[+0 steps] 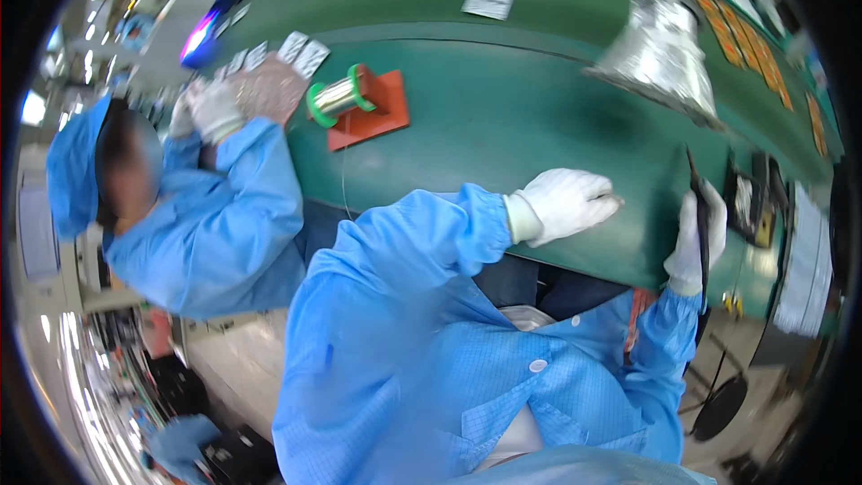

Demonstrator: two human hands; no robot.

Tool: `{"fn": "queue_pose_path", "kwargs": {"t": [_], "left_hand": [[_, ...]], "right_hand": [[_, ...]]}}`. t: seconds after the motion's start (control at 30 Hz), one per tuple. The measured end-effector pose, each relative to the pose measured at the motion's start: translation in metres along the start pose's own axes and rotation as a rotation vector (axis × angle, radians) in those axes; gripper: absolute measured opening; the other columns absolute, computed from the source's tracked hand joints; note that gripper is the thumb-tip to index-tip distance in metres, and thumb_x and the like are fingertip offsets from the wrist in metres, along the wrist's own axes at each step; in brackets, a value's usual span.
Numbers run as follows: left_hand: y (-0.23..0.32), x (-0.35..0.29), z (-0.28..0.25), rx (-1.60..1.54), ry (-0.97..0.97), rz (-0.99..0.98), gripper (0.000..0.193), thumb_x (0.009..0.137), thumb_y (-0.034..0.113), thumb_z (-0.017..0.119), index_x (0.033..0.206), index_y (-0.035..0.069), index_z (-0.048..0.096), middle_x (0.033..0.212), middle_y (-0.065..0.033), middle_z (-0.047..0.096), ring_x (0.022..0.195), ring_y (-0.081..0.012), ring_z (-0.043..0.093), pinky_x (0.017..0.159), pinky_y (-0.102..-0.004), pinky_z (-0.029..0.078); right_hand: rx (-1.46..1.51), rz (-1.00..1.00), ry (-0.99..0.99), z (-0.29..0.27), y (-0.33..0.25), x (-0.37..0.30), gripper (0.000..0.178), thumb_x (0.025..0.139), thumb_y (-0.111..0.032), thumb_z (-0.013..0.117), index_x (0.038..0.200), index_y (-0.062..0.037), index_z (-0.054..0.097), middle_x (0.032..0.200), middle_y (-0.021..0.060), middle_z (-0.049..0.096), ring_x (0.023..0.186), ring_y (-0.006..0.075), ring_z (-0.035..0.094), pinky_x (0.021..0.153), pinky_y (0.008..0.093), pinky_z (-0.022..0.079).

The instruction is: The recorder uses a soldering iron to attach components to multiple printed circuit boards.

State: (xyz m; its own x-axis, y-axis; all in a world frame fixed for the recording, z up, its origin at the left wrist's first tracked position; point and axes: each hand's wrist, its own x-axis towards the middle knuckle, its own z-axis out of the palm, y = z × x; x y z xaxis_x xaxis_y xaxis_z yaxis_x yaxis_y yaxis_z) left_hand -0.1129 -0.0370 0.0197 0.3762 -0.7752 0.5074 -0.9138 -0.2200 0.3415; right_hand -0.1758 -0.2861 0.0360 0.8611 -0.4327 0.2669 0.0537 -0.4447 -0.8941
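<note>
My left hand wears a white glove and is over the green bench, its fingers drawn together; whatever may be between them is too small to make out. My right hand, also gloved, is closed around a slim black soldering iron whose thin tip points away from me. Beside that hand on the right is a black iron stand. To the left, a spool of solder wire with green flanges sits on a red-brown holder. A strand from it runs down behind my left sleeve.
A foil-covered hood hangs over the bench at the back right. At left, a co-worker in blue has gloved hands on the bench. White sheets hang by the right edge; orange strips lie on the far right shelf.
</note>
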Motion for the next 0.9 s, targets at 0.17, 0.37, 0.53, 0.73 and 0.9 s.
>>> {"fn": "queue_pose_path", "kwargs": {"t": [0.17, 0.37, 0.53, 0.73, 0.9], "left_hand": [[0.02, 0.038, 0.019, 0.062, 0.032, -0.222, 0.014, 0.089, 0.024, 0.062, 0.086, 0.011, 0.062, 0.08, -0.0083, 0.066, 0.068, -0.0249, 0.066, 0.059, -0.033, 0.051], [0.018, 0.045, 0.03, -0.023, 0.034, -0.24, 0.015, 0.091, 0.027, 0.063, 0.089, 0.012, 0.061, 0.065, -0.0063, 0.065, 0.058, -0.0246, 0.065, 0.052, -0.0344, 0.05], [0.012, 0.042, 0.032, -0.069, 0.068, -0.253, 0.015, 0.091, 0.026, 0.063, 0.091, 0.011, 0.062, 0.066, -0.0058, 0.064, 0.056, -0.0235, 0.064, 0.051, -0.0352, 0.05], [0.014, 0.037, 0.02, -0.224, 0.108, -0.409, 0.018, 0.092, 0.028, 0.057, 0.099, 0.013, 0.06, 0.069, -0.0129, 0.064, 0.061, -0.0331, 0.065, 0.054, -0.0443, 0.051], [0.02, 0.053, 0.025, -0.339, 0.261, -0.44, 0.022, 0.093, 0.03, 0.053, 0.104, 0.012, 0.058, 0.066, -0.0139, 0.061, 0.058, -0.0357, 0.062, 0.054, -0.0465, 0.05]], "right_hand": [[-0.325, -0.232, 0.299, -0.032, 0.018, 0.002, 0.022, 0.091, -0.009, 0.069, 0.111, -0.0014, 0.064, 0.105, 0.0102, 0.068, 0.094, 0.0151, 0.065, 0.086, 0.03, 0.052], [-0.383, -0.126, 0.293, -0.087, 0.048, 0.003, 0.021, 0.093, -0.008, 0.066, 0.113, -0.0008, 0.062, 0.105, 0.0092, 0.067, 0.093, 0.016, 0.063, 0.083, 0.0299, 0.051], [-0.257, -0.229, 0.21, -0.069, -0.014, 0.082, 0.022, 0.097, -0.011, 0.061, 0.116, -0.0019, 0.061, 0.099, 0.0057, 0.065, 0.089, 0.0112, 0.06, 0.08, 0.0259, 0.049], [-0.429, -0.294, -0.009, -0.025, 0.031, 0.23, 0.028, 0.097, -0.018, 0.061, 0.121, -0.0034, 0.065, 0.116, 0.0059, 0.067, 0.11, 0.0132, 0.058, 0.099, 0.0266, 0.042], [-0.844, -0.245, 0.035, -0.088, 0.148, 0.365, 0.042, 0.1, -0.031, 0.056, 0.132, -0.0046, 0.058, 0.127, 0.0145, 0.065, 0.116, 0.0246, 0.062, 0.1, 0.0321, 0.045]]}}
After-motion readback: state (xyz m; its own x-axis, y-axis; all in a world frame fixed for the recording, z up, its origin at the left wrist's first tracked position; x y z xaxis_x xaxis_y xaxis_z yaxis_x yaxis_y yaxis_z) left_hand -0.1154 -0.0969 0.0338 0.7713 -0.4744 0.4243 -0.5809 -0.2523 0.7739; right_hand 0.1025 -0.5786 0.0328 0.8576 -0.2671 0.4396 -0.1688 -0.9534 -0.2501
